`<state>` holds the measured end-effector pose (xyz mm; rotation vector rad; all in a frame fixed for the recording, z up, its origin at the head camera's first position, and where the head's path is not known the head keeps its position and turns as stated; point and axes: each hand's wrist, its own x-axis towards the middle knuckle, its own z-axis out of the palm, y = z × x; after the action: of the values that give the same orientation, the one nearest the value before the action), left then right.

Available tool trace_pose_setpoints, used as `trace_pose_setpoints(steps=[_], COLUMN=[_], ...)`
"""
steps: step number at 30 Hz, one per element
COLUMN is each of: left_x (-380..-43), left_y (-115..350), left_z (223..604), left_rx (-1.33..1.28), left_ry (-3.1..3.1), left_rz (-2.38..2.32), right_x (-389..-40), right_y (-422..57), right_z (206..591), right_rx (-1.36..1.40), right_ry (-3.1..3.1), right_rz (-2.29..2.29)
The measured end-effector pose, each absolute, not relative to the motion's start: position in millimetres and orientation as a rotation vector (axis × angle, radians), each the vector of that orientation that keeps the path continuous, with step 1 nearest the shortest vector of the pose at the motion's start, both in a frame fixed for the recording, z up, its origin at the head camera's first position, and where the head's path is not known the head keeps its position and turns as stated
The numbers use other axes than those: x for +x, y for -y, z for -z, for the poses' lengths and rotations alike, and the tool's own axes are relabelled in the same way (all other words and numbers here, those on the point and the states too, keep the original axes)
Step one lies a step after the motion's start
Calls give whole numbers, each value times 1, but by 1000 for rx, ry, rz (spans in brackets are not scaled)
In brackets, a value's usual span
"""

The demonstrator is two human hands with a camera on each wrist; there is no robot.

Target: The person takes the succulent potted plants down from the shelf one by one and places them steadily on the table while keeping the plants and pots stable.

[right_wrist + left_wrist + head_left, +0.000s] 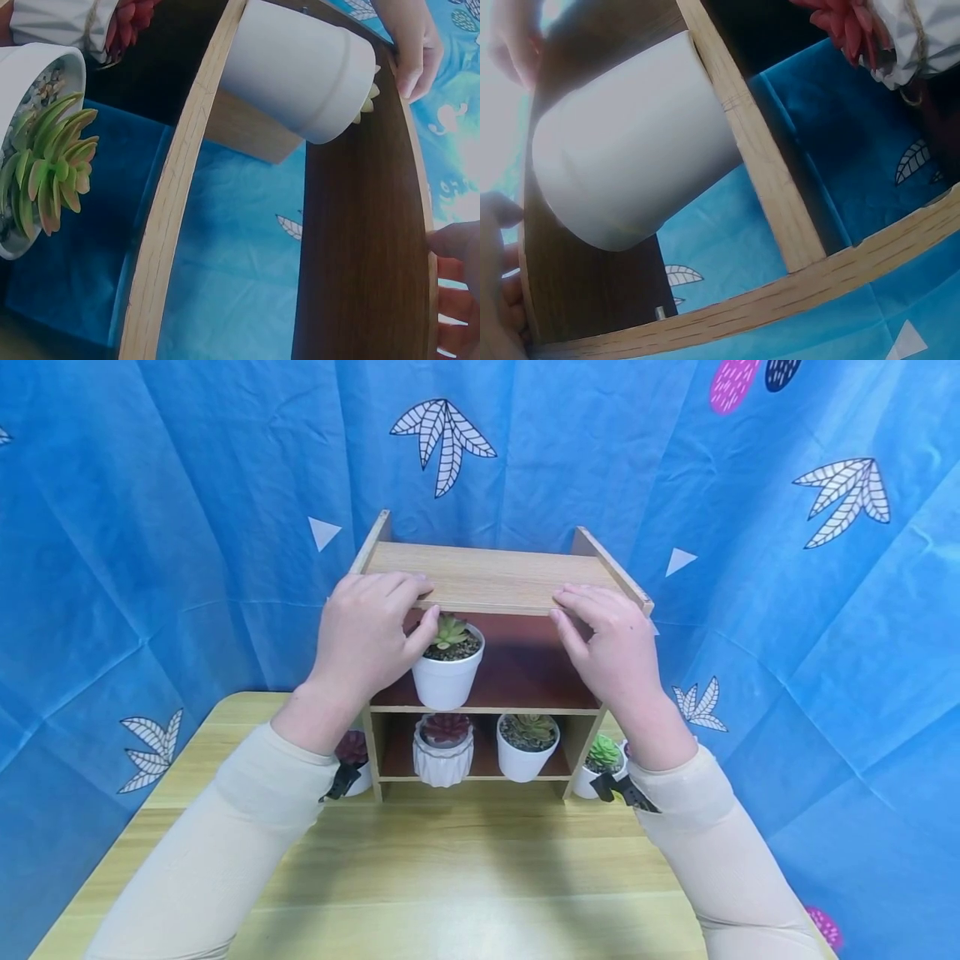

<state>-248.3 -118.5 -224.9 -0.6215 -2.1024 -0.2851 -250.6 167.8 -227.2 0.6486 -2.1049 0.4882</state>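
Observation:
A small wooden shelf unit (495, 578) stands before me. My left hand (363, 631) grips the front edge of its top board at the left, fingers over the top and thumb at the front. On the right part of the same edge, my right hand (615, 643) holds on in a like way. Just below my left thumb, a white pot (447, 683) with a green succulent sits on the upper tier. The lower tier bears a ribbed white pot (442, 766) with a dark red succulent and a smooth white pot (523, 762) with a green one.
Beside the unit, a potted bright green succulent (603, 753) stands at the right and a dark red potted one (352, 749) at the left, partly hidden by my wrist. The wooden table (465, 868) extends toward me. A blue patterned curtain (225, 485) hangs behind.

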Motion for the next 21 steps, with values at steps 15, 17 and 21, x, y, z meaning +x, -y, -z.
trace_pose_setpoints(steps=[15, 17, 21], left_x=[-250, -250, -251], left_y=[120, 120, 120], left_z=[227, 227, 226], left_rx=[-630, -635, -641], left_ry=[2079, 2072, 2071], left_rz=[287, 290, 297], right_x=[-249, -249, -249], right_y=[-166, -165, -165], right_z=[225, 225, 224], right_rx=[608, 608, 605], right_ry=[2135, 2135, 2139], right_rz=[-476, -475, -471])
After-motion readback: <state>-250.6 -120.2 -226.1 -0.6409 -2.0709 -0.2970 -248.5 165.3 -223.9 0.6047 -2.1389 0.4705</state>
